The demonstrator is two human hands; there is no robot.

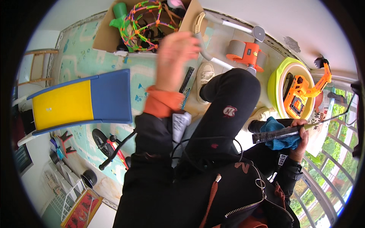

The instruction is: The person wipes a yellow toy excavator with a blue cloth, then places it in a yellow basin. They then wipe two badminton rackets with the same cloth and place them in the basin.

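My left hand (pixel 177 58), blurred, hangs in front of a cardboard box (pixel 104 38) and a grey tubular frame (pixel 209 55); I see nothing in it. In the box are a colourful expanding ball (pixel 137 31) and a green plastic toy (pixel 119 12). At the right, my right hand (pixel 300 142) grips a blue cloth (pixel 276 128) around a racket (pixel 265 136) near the top of its black-wrapped handle. The thin shaft runs towards the window, and the head is only partly visible. A black bar (pixel 187 79) lies on the floor below my left hand.
An orange-and-grey roller (pixel 246 52) sits on the tubular frame. Beside my shoe stands a lime-green basin (pixel 273 82) holding an orange toy excavator (pixel 296 97). Leftward are a yellow-and-blue slide (pixel 109 95) and a red balance bike (pixel 115 146). A barred window (pixel 328 171) borders the right.
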